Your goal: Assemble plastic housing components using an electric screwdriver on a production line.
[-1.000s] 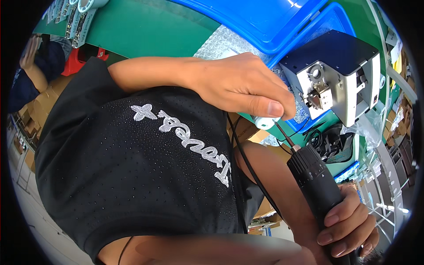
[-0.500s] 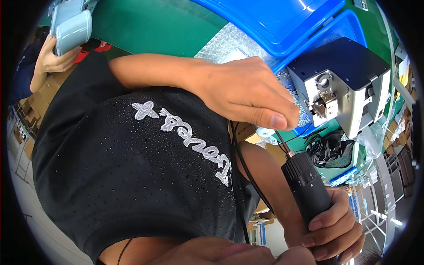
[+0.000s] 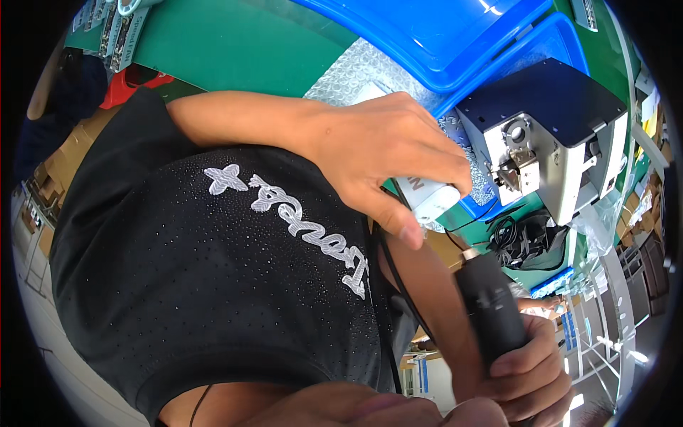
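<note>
My right hand (image 3: pixel 530 381) is wrapped round the black body of an electric screwdriver (image 3: pixel 494 306). The driver leans up and left, its metal nose (image 3: pixel 470 253) towards my left hand, and blur hides the bit. My left hand (image 3: pixel 391 160) is above the bench, thumb and index finger spread apart. Between them shows a pale blue and white housing (image 3: pixel 427 198) with dark lettering. The index finger lies along its end, but whether the palm holds it is hidden. Nothing is pinched between the left fingertips. The nose of the driver sits a little apart from the left thumb.
A dark blue and silver machine (image 3: pixel 544 135) stands right of my left hand. Beyond are blue bins (image 3: pixel 441 43) and bubble wrap (image 3: pixel 345 71) on the green bench (image 3: pixel 235 50). Black cables (image 3: pixel 530 242) lie past the machine. At upper left are pale handheld parts (image 3: pixel 124 32) near another person (image 3: pixel 71 99).
My left thumb and index finger have parted from their pinch by the driver's bit, uncovering the pale housing. The driver has shifted slightly left. The other person's hand with a pale blue part has left view.
</note>
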The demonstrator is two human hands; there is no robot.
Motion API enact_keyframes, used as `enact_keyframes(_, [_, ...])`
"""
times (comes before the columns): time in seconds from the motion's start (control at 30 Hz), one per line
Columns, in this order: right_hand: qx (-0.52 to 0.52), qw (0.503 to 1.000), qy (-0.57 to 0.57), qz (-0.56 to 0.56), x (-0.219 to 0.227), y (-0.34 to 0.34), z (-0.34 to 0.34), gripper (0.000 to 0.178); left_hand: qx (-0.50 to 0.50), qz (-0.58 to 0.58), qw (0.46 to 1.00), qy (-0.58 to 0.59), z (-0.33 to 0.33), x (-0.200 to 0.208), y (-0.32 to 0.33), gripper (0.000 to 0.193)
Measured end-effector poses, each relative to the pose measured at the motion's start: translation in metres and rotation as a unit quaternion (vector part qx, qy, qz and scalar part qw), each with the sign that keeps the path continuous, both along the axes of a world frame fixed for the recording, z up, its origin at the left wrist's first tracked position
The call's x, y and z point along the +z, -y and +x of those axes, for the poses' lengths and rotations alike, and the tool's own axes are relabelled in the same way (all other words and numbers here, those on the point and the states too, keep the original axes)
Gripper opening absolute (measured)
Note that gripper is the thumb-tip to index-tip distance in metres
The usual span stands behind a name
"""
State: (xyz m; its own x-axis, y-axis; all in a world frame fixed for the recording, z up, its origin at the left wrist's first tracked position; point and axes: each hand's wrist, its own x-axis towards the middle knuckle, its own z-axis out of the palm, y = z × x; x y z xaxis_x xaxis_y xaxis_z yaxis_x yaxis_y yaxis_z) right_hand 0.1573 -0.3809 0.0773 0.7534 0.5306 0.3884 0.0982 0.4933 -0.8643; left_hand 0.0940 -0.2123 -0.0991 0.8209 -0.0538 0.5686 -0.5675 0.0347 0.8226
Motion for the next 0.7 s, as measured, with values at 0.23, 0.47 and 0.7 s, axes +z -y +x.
enact_keyframes(0.23, [-0.394, 0.910, 0.034, -0.123, -0.055, -0.024, 0.059, 0.022, 0.021, 0.007, 0.999, 0.029, 0.002, -0.003, -0.002, 0.056])
enact_keyframes(0.47, [-0.163, 0.986, 0.003, -0.038, -0.018, 0.014, -0.008, 0.031, 0.002, 0.020, 1.000, 0.024, 0.003, -0.007, -0.002, 0.060])
enact_keyframes(0.7, [-0.014, 0.994, 0.004, 0.107, -0.009, -0.015, 0.006, 0.009, 0.011, 0.008, 0.999, 0.039, 0.004, -0.008, 0.004, 0.062])
